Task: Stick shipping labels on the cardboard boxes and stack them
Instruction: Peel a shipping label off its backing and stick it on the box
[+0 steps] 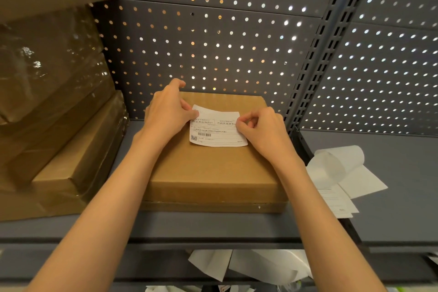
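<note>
on a grey metal shelf, seen from the head camera, a flat cardboard box lies with its broad face up, resting on a second flat box whose front edge shows just beneath it. a white shipping label with printed text, a barcode and a small square code sits on the far part of the top box, its near edge lying down on the cardboard while its far left corner lifts a little off the surface. the left hand grips the label's left edge, thumb on the printed face and the fingers curled past the far corner of the paper, so the hold is a narrow pinch. the right hand pinches the label's right edge between thumb and curled forefinger, the other fingers tucked in behind; both hands hold the same sheet, one on either side, with the label stretched between them. to the left of the left hand a stack of larger brown boxes wrapped in glossy film rises against the perforated back panel, which runs behind both hands. to the right of the right hand, past a slotted upright post, loose white backing sheets lie curled and overlapping on the neighbouring shelf. below both forearms, under the shelf's front lip, more crumpled white paper lies on a lower level.
</note>
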Demonstrator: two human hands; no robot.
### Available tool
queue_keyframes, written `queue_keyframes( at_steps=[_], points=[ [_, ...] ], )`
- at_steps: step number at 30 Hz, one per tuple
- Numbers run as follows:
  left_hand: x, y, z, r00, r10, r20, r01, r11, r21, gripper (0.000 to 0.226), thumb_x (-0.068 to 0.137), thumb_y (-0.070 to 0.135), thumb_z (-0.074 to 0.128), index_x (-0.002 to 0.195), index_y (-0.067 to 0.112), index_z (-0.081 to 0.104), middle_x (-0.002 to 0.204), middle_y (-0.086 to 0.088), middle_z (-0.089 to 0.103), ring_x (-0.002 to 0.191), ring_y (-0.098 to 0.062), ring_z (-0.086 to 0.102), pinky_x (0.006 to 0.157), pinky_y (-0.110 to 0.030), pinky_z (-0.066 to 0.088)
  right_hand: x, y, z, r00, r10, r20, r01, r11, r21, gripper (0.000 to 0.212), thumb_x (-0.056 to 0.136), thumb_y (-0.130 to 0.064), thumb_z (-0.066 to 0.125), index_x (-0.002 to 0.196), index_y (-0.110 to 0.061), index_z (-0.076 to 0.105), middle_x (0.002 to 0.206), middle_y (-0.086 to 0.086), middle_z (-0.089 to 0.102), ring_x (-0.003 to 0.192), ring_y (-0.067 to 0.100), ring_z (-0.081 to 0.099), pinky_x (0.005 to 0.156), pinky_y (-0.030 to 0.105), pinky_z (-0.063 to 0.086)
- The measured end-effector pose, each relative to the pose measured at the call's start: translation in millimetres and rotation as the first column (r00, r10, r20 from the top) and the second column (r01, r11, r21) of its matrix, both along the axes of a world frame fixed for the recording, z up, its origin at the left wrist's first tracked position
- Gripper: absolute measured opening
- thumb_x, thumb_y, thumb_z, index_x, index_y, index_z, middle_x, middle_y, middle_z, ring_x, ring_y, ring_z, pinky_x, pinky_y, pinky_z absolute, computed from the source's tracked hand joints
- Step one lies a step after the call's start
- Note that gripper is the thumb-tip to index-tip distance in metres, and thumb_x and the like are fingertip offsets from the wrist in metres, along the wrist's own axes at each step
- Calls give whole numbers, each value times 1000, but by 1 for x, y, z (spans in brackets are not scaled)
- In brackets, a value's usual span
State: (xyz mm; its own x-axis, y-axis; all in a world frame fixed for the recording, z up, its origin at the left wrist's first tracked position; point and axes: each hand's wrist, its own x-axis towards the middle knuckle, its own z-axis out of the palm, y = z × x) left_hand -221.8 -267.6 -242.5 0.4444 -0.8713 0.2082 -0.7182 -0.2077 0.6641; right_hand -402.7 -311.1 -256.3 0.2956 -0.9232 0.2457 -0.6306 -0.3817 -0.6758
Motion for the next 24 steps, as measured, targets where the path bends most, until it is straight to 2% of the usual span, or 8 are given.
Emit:
queue_keyframes(
  at_steps=[3,11,13,15,18,20,22,24],
  points=[
    [-5,2,2,999,11,52,-10,1000,-7,69,80,21,73,139,19,37,84,10,64,114,-20,51,95,-43,38,-1,-1,-1,1000,4,0,-4,1000,-6,17,86,-11,56,88,-8,72,55,1,53,55,12,46,50,16,37],
    [-8,0,-6,987,33,156,-18,995,-94,71,81,19,73,140,20,32,95,3,66,102,-23,58,85,-42,44,0,-1,-2,1000,-2,0,2,1000,-26,17,86,-11,56,88,-10,72,51,-5,48,50,7,43,43,9,33],
    [-6,0,-8,978,37,205,-20,996,-84,72,79,22,73,138,20,32,109,-2,63,108,-29,55,86,-44,42,-1,-1,-2,1000,2,2,-2,1000,-25,16,87,-12,56,89,-11,72,52,-7,48,50,6,44,44,7,34],
    [-1,1,-6,965,56,256,-45,998,-51,71,76,27,76,134,19,36,120,-6,57,112,-32,52,87,-43,40,-1,0,-2,1000,1,-3,-1,1000,-26,15,87,-13,57,89,-12,71,52,-8,49,51,5,45,44,7,34],
    [8,6,-6,964,77,253,-74,997,-19,58,76,31,75,125,16,46,116,-9,56,109,-31,50,84,-41,39,0,0,-2,1000,-8,0,8,1000,-22,15,87,-12,57,87,-10,72,53,-7,49,53,7,45,46,11,33],
    [11,8,-8,959,77,275,-68,997,-39,41,83,24,68,120,14,52,117,-10,55,109,-31,49,86,-39,38,0,-1,-2,1000,-3,6,3,1000,-14,16,87,-12,57,86,-8,72,55,0,54,56,10,46,50,16,36],
    [9,9,-9,954,51,295,-20,994,-106,24,91,17,56,115,12,58,115,-11,56,108,-30,49,87,-37,36,-1,-2,-3,1000,-1,24,1,1000,-8,20,89,-14,55,85,-1,70,66,15,63,59,14,46,53,21,36],
    [1,11,-7,945,-21,326,71,988,-141,24,96,15,44,112,9,61,112,-11,57,104,-29,50,84,-32,33,-1,-4,-4,998,-12,60,12,1000,-5,31,92,-18,51,84,8,65,73,25,61,59,15,39,52,26,31]
  ],
)
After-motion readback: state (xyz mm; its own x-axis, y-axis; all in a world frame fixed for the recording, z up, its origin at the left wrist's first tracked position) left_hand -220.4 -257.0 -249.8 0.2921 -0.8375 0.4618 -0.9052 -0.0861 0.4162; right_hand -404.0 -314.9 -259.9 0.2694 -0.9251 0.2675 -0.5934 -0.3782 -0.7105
